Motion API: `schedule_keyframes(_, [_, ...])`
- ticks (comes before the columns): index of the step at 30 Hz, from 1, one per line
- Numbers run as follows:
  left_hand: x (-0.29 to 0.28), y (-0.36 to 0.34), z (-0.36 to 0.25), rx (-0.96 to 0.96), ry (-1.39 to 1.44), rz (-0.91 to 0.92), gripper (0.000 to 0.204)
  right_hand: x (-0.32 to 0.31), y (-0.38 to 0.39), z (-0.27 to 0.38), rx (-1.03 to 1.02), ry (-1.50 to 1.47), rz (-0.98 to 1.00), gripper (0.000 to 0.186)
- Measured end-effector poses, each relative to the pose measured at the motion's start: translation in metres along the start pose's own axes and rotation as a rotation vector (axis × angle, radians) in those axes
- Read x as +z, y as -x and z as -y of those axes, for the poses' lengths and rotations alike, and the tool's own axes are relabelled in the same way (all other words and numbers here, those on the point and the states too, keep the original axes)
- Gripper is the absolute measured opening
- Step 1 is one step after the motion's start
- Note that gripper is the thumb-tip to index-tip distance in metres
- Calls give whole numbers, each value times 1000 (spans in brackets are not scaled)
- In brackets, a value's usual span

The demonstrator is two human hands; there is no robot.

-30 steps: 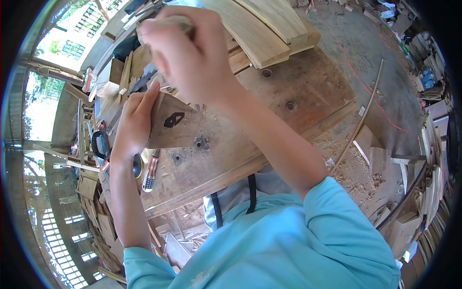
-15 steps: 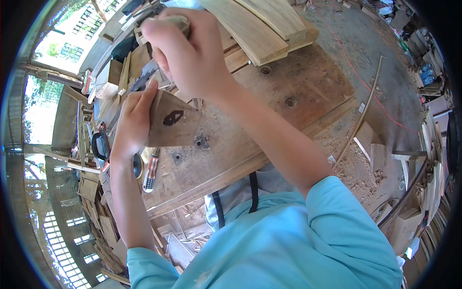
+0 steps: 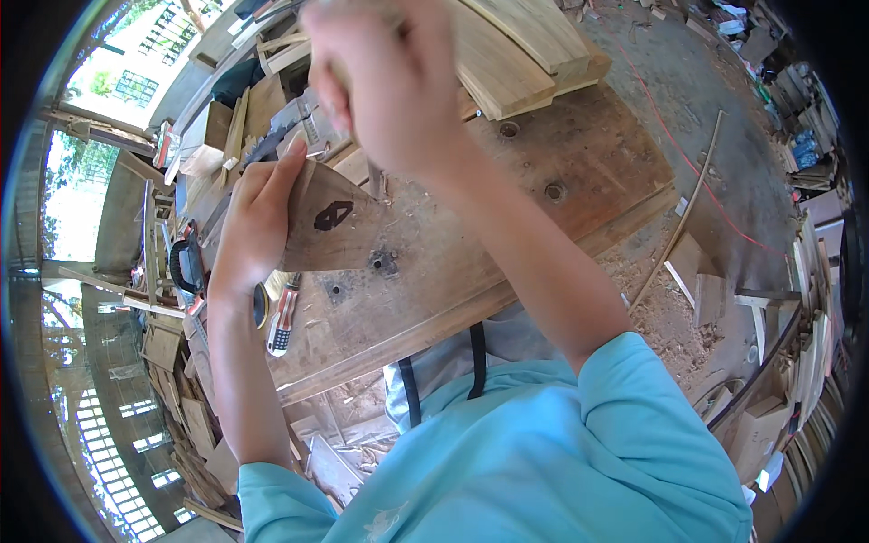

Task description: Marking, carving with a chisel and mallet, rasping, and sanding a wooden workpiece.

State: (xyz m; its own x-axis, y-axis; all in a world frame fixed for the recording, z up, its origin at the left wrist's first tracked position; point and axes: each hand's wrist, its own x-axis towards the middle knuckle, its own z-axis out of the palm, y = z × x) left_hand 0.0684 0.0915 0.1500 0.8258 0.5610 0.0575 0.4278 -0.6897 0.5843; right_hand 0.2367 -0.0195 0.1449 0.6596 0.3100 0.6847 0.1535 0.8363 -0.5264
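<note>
Head view, from above. The tapered, tan-brown wooden block with a dark painted mark on its broad face [image 3: 312, 244] rests on the left part of the long, brown, scuffed wooden bench [image 3: 434, 281]. The left hand [image 3: 253, 213] lies directly against the block's left side and is the nearer of the two: its fingers bend over that edge, the thumb lies along the top corner, and the grip is closed on the wood with no visible gap. The right hand [image 3: 385, 90] stands above and to the right of the block in the picture, with the marked face down and to the left of its fingers. These appear curled inward, but blur and the upper border of the view hide how far they close and whether they have hold of anything; neither can be told. Nor can the height of this hand above the block. The marked face narrows from its left side toward its right corner; the block's true long axis is foreshortened and cannot be settled.

Surroundings: a slim tool with a red, white and blue patterned handle [image 3: 283, 317] lies just below the block, pointing toward it. A dark round hole in a grey patch [image 3: 378, 263] sits beside the block's lower right corner. A stack of pale, sawn wooden planks [image 3: 507, 63] lies beyond the right hand, on the far side.
</note>
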Motion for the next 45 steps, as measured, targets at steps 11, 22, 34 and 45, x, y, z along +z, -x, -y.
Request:
schedule_keyframes(11, [-1, 1, 2, 21, -70, 13, 36, 4, 8, 11, -80, -41, 23, 37])
schedule_keyframes(22, [-3, 5, 4, 80, -152, -22, 37, 16, 11, 4, -6, -9, 77, 32])
schedule_keyframes(34, [2, 5, -7, 57, -26, -48, 44, 24, 4, 6, 109, -165, 126, 45])
schedule_keyframes(45, [3, 1, 0, 98, -55, -101, 59, 18, -4, -8, 226, -27, 114, 37])
